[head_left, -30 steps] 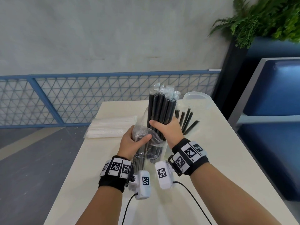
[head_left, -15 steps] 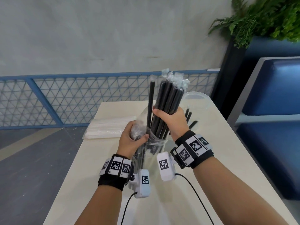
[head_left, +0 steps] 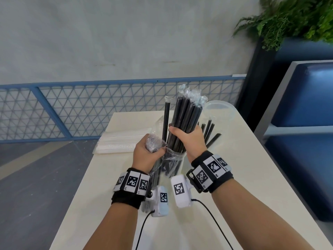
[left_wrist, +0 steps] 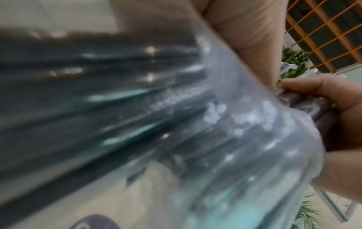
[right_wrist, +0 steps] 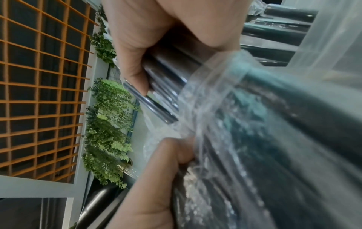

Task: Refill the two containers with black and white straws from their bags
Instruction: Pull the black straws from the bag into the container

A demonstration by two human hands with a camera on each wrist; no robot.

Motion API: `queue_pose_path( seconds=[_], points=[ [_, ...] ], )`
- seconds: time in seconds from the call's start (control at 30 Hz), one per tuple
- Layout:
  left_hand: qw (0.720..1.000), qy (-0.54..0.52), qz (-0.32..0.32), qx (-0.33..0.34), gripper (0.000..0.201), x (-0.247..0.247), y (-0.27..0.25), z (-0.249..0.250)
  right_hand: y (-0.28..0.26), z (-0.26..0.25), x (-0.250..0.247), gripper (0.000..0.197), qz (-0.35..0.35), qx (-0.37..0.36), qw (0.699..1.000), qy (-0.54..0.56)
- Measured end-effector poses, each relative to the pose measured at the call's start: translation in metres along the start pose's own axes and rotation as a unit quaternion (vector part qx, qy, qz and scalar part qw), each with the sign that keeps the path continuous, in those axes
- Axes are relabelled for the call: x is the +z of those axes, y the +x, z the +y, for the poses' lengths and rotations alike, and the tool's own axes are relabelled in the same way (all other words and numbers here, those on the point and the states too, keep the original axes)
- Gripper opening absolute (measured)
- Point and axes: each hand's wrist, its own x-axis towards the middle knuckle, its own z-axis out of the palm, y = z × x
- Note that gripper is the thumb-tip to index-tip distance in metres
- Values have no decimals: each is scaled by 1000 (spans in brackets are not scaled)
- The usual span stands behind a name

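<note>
At frame centre, right hand (head_left: 187, 139) grasps the black straws (head_left: 185, 116), now raised higher from the bag (head_left: 169, 159) clenched by left hand (head_left: 146, 154); extraction nearly complete.

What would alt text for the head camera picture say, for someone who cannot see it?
A person's right hand grips a bundle of black straws rising from a clear plastic bag, which the left hand holds by its bunched top over a pale table. Behind stand a clear container with a few black straws and a flat bag of white straws.
</note>
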Motion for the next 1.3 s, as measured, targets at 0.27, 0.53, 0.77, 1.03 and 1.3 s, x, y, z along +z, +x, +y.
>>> queue_pose_path(
  seconds=[0.27,0.53,0.77,1.03,1.3],
  points=[
    [1000,-29,-1,-6,24,-3,4,9,9,-25,2,20,24,-41,998,30],
    [999,-43,-3,-32,23,-7,2,9,14,-38,-3,11,34,-40,995,89],
    [999,-24,-38,1,28,-4,-7,6,13,-39,-8,29,-22,-52,998,30],
    [999,30,-2,27,14,5,-4,9,11,-35,-10,19,9,-40,999,32],
    [1000,9,10,-6,15,0,2,4,18,-42,-17,23,74,-12,987,145]
  ],
)
